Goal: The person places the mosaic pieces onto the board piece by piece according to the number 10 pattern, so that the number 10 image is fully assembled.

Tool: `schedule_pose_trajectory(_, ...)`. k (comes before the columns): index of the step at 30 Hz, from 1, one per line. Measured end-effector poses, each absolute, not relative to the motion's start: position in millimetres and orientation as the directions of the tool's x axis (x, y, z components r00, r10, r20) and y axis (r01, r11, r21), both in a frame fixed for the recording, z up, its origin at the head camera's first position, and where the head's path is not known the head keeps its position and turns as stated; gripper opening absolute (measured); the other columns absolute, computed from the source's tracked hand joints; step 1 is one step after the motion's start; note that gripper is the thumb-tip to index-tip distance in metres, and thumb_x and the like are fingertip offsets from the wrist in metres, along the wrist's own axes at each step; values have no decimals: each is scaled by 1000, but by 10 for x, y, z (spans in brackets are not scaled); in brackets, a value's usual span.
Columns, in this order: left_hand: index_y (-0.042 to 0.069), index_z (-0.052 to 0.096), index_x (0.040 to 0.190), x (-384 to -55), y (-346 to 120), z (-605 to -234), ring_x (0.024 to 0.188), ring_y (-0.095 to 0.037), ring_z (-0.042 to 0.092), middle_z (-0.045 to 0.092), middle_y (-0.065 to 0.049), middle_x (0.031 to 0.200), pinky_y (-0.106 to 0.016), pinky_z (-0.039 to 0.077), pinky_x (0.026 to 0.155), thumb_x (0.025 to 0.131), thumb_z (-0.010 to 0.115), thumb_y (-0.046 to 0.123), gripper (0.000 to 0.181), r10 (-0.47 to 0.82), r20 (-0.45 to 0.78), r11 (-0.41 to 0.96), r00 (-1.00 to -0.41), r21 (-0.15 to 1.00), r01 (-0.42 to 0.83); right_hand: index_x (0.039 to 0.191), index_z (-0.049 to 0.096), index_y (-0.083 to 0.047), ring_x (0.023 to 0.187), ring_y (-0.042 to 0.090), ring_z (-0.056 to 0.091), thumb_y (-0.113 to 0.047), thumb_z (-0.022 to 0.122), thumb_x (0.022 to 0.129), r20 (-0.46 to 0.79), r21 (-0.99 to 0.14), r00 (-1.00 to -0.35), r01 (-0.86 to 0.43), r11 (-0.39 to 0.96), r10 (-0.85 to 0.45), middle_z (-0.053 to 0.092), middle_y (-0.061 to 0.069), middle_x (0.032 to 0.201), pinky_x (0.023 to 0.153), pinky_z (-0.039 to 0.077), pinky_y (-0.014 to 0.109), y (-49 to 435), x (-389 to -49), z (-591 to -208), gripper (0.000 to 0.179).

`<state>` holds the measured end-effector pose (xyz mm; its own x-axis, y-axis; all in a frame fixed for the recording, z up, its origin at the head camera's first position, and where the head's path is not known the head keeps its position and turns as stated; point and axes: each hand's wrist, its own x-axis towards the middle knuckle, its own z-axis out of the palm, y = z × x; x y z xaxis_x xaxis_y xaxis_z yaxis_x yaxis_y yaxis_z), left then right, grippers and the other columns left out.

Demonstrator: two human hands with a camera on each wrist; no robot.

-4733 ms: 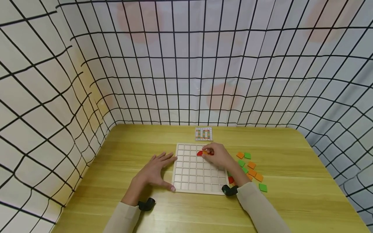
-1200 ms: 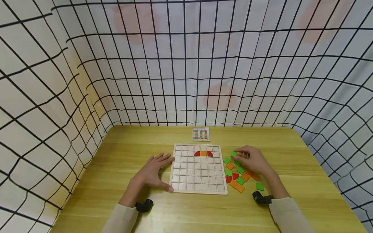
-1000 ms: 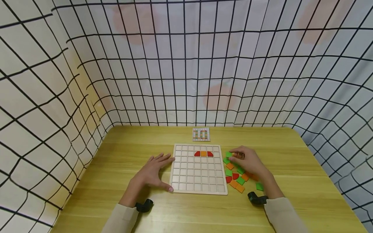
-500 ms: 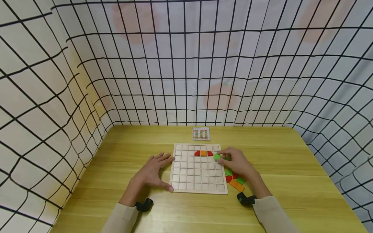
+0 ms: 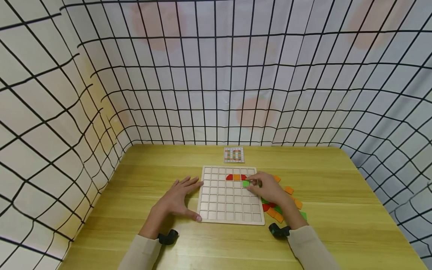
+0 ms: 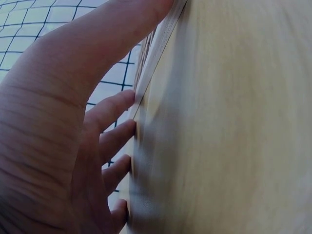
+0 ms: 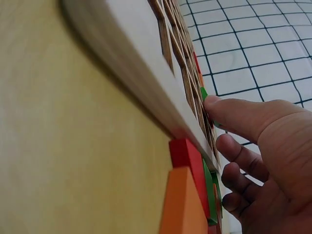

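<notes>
A pale wooden grid board (image 5: 221,206) lies on the table. My right hand (image 5: 268,187) pinches a green square tile (image 5: 245,184) between thumb and index finger, at a cell just below the right-hand red piece. In the right wrist view the thumb touches the green tile's edge; whether it is seated flat I cannot tell. A red rounded piece (image 5: 230,177), an orange square tile (image 5: 237,177) and another red piece (image 5: 243,177) sit in one row. My left hand (image 5: 177,200) rests with fingers spread against the board's left edge, its thumb at the lower left corner.
Loose orange tiles (image 5: 275,215), green tiles (image 5: 303,215) and red pieces (image 5: 266,207) lie right of the board, partly under my right forearm. A small printed pattern card (image 5: 234,155) lies behind the board. Black-gridded white walls (image 5: 216,75) enclose the table (image 5: 216,247).
The orange tile has been released between the two red pieces. My right hand went to the loose tiles, picked up a green one and carried it left onto the board. The left hand stays put.
</notes>
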<state>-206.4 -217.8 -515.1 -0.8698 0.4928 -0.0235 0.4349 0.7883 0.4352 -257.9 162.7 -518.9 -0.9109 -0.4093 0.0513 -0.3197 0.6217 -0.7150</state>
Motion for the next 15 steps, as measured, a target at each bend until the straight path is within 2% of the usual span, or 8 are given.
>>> schedule_pose_trajectory(15,29,36,162,-2057,-2178,-5142,160,-38,16,28,-3,171,-69,9,125,57,85,79,126,491,-39,794,-870,430,429,123,76,-13,78,17,47,-24,75,95,72,-693,-907,-345,633,-415,59,-2,92,65,39,28,1624,-2596,-5257,30)
